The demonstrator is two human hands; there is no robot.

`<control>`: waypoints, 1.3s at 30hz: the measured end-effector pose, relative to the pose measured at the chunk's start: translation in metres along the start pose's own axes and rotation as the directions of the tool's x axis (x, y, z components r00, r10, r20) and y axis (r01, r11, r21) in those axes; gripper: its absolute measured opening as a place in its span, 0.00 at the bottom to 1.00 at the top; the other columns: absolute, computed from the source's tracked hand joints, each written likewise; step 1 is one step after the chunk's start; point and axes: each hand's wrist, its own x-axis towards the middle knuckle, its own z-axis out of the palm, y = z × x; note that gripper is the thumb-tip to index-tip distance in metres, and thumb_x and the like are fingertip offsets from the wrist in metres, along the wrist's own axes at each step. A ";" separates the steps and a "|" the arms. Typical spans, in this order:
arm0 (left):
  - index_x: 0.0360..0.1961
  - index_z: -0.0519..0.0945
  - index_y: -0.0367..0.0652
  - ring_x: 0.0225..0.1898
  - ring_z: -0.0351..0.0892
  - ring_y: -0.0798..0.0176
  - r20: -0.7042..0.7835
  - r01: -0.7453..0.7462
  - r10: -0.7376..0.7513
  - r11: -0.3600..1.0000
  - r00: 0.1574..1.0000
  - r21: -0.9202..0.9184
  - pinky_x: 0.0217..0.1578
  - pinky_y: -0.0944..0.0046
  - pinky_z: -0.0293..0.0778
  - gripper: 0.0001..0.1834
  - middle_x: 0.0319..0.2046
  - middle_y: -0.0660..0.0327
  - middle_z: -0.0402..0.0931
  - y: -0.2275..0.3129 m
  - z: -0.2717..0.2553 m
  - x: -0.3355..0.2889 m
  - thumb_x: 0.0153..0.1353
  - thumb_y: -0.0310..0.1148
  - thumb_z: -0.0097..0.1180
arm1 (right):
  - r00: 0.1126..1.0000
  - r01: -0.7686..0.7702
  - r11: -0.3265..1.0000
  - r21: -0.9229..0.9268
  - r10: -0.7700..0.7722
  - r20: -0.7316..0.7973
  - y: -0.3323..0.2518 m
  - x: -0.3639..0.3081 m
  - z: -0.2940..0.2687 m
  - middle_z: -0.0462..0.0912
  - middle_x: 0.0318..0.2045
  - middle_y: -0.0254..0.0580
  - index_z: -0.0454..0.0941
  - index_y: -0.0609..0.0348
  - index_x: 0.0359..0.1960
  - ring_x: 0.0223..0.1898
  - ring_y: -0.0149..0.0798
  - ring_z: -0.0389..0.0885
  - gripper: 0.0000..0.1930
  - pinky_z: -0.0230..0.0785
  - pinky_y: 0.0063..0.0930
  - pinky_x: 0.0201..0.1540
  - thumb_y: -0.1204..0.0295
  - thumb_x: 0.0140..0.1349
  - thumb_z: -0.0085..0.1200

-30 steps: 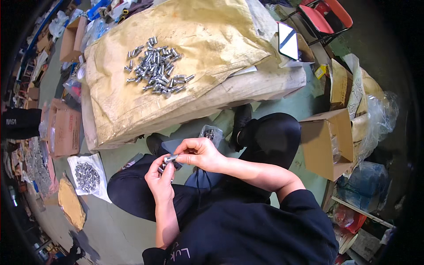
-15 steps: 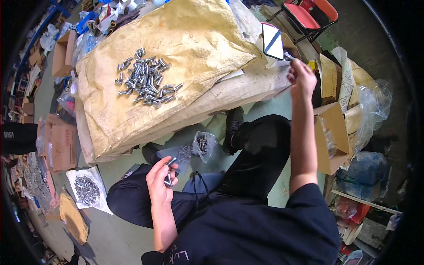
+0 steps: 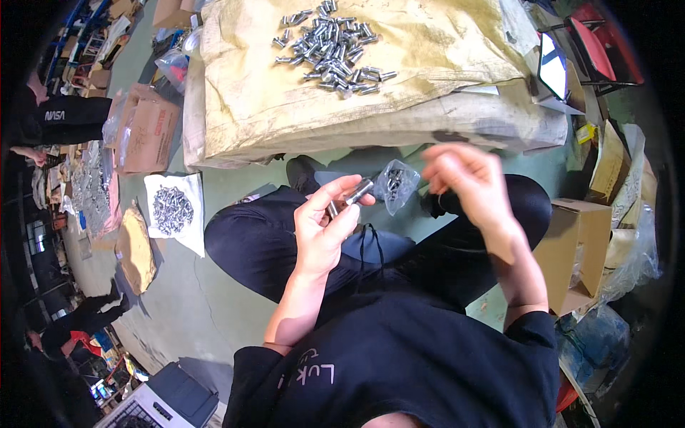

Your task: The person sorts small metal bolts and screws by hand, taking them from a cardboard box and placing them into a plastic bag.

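My left hand (image 3: pixel 319 232) is closed around a pair of silver metal bolts, one bolt (image 3: pixel 359 191) sticking out past the fingertips, the other (image 3: pixel 333 209) lower by the palm. To its right, above my lap, hovers my right hand (image 3: pixel 465 180), its fingers bent and smeared by motion; whether anything is in them does not show. Between the hands, lower down, sits a clear plastic bag (image 3: pixel 397 187) with small dark metal parts inside. A loose pile of silver bolts (image 3: pixel 330 53) lies on the tan sheet (image 3: pixel 435 60) covering the table ahead.
On the floor at left, a white sheet (image 3: pixel 197 235) bears more small metal parts, beside a cardboard box (image 3: pixel 148 135). An open carton (image 3: pixel 571 253) stands right of my knee. A phone-like slab (image 3: pixel 551 68) rests at the table's right end, near a red chair (image 3: pixel 592 50). Other people are at far left.
My right hand has come back from the table's right end toward my left hand. The left hand has risen, still holding the bolts. The whole view has shifted, with the table now higher in it.
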 end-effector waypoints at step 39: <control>0.36 0.72 0.43 0.20 0.65 0.70 -0.685 -0.436 0.207 0.882 0.698 -0.178 0.15 0.69 0.60 0.09 0.19 0.64 0.67 0.062 -0.233 -0.105 0.54 0.32 0.51 | 0.997 -0.082 0.901 0.427 0.075 0.033 0.053 0.021 0.100 0.74 0.25 0.40 0.73 0.68 0.41 0.23 0.29 0.68 0.11 0.59 0.20 0.25 0.75 0.57 0.48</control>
